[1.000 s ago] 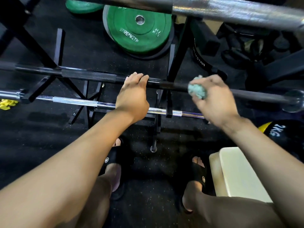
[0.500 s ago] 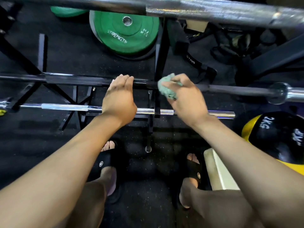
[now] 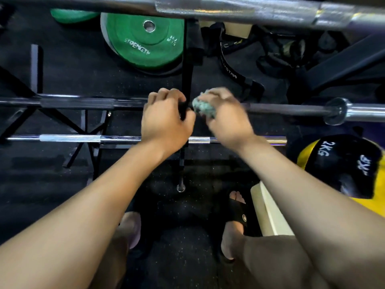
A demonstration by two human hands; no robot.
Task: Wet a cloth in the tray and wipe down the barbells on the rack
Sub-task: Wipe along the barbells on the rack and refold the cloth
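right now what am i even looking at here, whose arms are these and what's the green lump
There is no machine here: the view comes from a camera worn on a person's head, looking down at their own bare arms and sandalled feet. The left hand grips the black barbell, which lies across a rack. The right hand holds a bunched pale green cloth against that same bar, beside the left hand. A chrome barbell lies lower on the rack, and another silver bar crosses the top of the picture. On the dark floor sit a green weight plate and a yellow and black ball marked 2KG.
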